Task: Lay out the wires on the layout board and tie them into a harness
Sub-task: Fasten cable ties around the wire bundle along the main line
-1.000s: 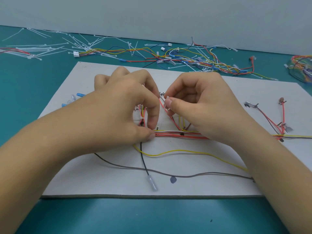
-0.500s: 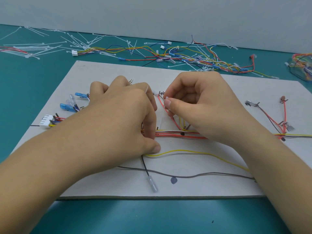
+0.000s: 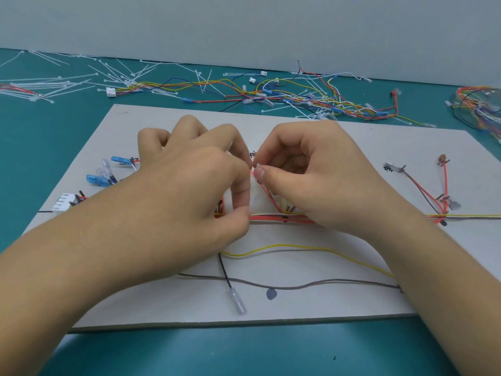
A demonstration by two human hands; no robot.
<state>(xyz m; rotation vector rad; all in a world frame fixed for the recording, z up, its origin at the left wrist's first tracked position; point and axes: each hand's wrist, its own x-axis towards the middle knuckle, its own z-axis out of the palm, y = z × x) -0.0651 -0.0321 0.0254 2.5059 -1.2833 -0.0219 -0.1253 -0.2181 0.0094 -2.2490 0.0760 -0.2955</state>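
A grey layout board [image 3: 339, 302] lies on the teal table with a bundle of red, yellow and white wires [image 3: 282, 217] running across its middle. My left hand [image 3: 195, 185] has thumb and forefinger curled down onto the bundle's left part. My right hand [image 3: 306, 175] pinches the end of a white cable tie [image 3: 256, 185] that rises from the bundle between both hands. A loose yellow wire [image 3: 298, 246], a brown wire [image 3: 311, 284] and a black wire with a clear terminal [image 3: 237, 303] lie nearer me.
Blue terminals [image 3: 97, 180] and a white connector [image 3: 63, 203] sit at the board's left; red and brown branches [image 3: 423, 189] at its right. Loose cable ties [image 3: 67, 80] and a tangle of wires [image 3: 298, 97] lie behind the board, another wire heap [image 3: 482, 107] at far right.
My left hand has shifted right and closed in until its fingertips meet my right hand's at the cable tie. The blue terminals and white connector have come into sight on the left.
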